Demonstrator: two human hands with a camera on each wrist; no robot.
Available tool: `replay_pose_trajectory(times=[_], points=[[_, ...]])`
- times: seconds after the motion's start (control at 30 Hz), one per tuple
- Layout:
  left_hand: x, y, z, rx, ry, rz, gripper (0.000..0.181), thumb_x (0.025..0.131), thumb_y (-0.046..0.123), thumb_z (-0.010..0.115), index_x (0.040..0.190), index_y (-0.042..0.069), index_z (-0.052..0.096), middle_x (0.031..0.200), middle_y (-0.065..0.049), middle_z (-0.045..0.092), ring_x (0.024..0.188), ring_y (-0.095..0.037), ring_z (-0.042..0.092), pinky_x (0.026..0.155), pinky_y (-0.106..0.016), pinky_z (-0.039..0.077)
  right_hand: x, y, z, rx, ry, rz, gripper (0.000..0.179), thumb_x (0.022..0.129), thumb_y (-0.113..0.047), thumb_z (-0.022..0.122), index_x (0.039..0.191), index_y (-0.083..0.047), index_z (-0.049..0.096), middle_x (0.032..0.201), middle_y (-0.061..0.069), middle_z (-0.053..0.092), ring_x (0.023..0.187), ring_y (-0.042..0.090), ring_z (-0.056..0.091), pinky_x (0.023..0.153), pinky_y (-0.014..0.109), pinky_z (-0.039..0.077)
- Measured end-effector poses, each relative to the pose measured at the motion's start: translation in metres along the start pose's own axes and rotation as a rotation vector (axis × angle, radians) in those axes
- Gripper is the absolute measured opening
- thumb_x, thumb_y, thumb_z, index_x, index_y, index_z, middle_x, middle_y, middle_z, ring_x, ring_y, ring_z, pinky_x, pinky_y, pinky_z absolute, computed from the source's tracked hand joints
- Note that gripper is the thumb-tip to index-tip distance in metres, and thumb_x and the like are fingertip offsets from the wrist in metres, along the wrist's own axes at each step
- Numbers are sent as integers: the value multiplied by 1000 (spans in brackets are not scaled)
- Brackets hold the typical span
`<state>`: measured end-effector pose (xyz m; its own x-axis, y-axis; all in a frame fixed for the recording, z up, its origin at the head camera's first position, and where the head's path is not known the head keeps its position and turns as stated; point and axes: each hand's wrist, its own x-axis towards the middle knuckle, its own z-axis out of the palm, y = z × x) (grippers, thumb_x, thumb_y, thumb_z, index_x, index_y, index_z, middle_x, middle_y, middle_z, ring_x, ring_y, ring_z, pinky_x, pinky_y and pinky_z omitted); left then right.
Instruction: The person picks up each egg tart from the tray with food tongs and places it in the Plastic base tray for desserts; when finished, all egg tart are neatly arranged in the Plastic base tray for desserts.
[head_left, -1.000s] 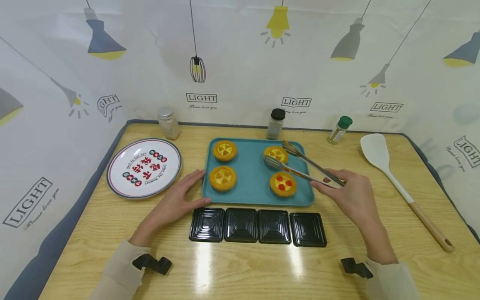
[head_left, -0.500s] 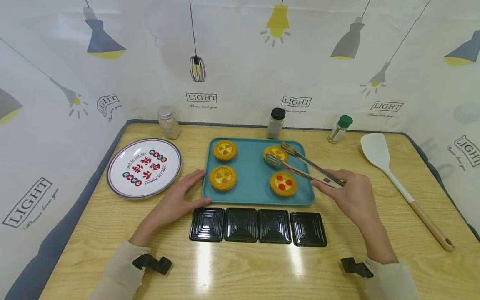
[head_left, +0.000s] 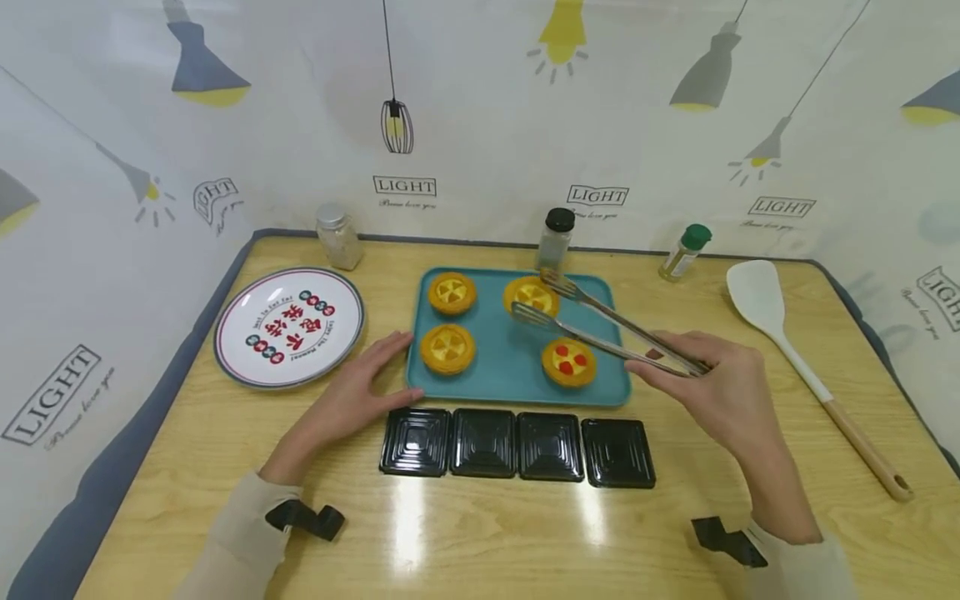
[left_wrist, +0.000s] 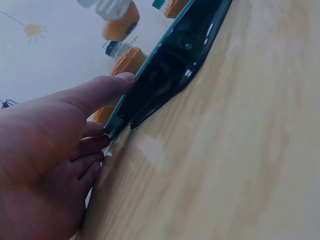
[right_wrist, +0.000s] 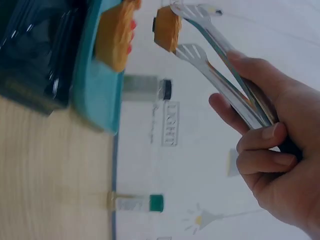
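Note:
My right hand [head_left: 716,383] grips a pair of metal tongs [head_left: 579,333] above the right side of a teal tray [head_left: 495,367]. An egg tart with yellow topping [head_left: 531,293] is held between the tongs' tips; in the right wrist view this tart [right_wrist: 167,30] hangs above the tray's level. A tart with red dots [head_left: 568,363] sits below the tongs. Two more tarts, one at the back left [head_left: 452,293] and one nearer [head_left: 447,350], rest on the tray. My left hand [head_left: 367,387] touches the tray's left edge with straight fingers, thumb near the front corner.
Several black square plastic trays [head_left: 416,442] lie in a row before the teal tray. Left stands a printed plate [head_left: 288,367]; right lies a white spatula [head_left: 795,358]. Behind are a silver-capped jar [head_left: 339,240], a black-capped jar [head_left: 556,242] and a green-capped one [head_left: 685,254].
The tongs have lifted the back right tart and shifted it a little to the left; its shadow shows on the tray. The left hand stays at the tray's edge. The head view has tilted slightly.

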<state>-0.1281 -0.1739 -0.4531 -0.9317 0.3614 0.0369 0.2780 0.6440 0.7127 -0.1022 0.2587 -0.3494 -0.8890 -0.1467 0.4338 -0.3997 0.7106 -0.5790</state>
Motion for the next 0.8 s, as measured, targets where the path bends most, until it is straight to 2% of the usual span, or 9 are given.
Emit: replay_pose_trajectory(times=[0.1,0.23,0.3,0.4,0.5,0.63,0.8], points=[[0,-1,-1,-2,-1,0,85,85,58,68,155,26,31,160,-5,25,145,-27,21,114,-55,20,-2,-17,4,74,-71,-103,40,70,-14,90,108,-12,77,86,-8,71,50,3,46,39,15,34],[0,-3,-2,-14,-1,16,79,90,52,67,155,25,31,159,-6,25,144,-27,22,114,-55,21,-7,-37,17,135,-181,-205,40,72,-18,89,110,-15,76,87,-13,68,44,1,28,37,16,27],[0,-5,-2,-18,0,36,74,92,42,67,154,23,32,159,-7,26,144,-28,23,115,-55,21,-11,-44,25,157,-247,-222,40,73,-23,88,111,-15,76,89,-14,68,45,-1,31,38,15,29],[2,-4,-3,-13,1,57,71,94,34,67,154,20,32,158,-9,27,144,-29,24,115,-54,20,-15,-51,35,190,-356,-232,39,77,-29,86,112,-16,75,93,-13,68,48,-1,43,40,14,35],[3,-3,-3,-4,2,49,71,94,40,65,154,20,33,159,-9,27,144,-28,24,116,-53,20,-17,-54,43,218,-432,-248,40,79,-31,83,115,-16,74,94,-12,68,57,0,54,43,14,41],[3,-3,-2,-4,3,28,74,92,50,64,154,22,33,159,-8,26,144,-28,24,115,-53,20,-19,-55,51,233,-450,-309,41,79,-28,84,116,-14,73,92,-11,68,65,1,58,47,12,43],[2,-5,-1,-16,2,24,74,92,49,65,154,23,33,159,-7,26,144,-28,24,115,-53,20,-19,-55,57,224,-443,-362,42,78,-26,85,115,-10,74,91,-9,69,70,1,62,51,11,45]])
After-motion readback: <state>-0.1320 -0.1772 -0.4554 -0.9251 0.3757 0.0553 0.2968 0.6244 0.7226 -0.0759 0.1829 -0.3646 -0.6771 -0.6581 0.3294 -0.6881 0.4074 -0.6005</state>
